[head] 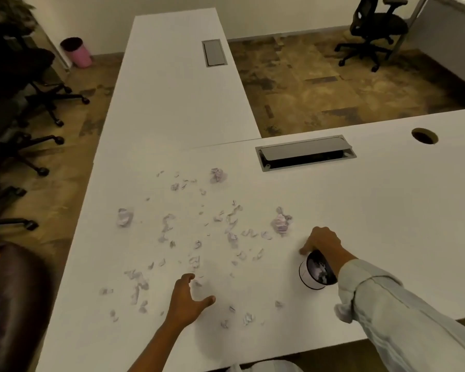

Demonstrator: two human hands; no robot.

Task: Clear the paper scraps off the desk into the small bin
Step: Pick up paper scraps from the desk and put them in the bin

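Left hand (189,300) spread over paper scraps (199,237); right hand (324,241) grips small bin (316,272).

My right forearm (341,261) hides the small bin (310,275)'s right rim; I can't tell whether my right hand (323,241) grips it.

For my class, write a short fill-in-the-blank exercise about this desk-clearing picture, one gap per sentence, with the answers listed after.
1. The paper scraps lie scattered on a ____ desk.
2. The small bin sits on the desk, held by the person's ____ hand.
3. The left hand reaches over the scraps with fingers spread and holds ____.
4. Across the room, a ____ bin stands on the floor.

Answers: white; right; nothing; pink
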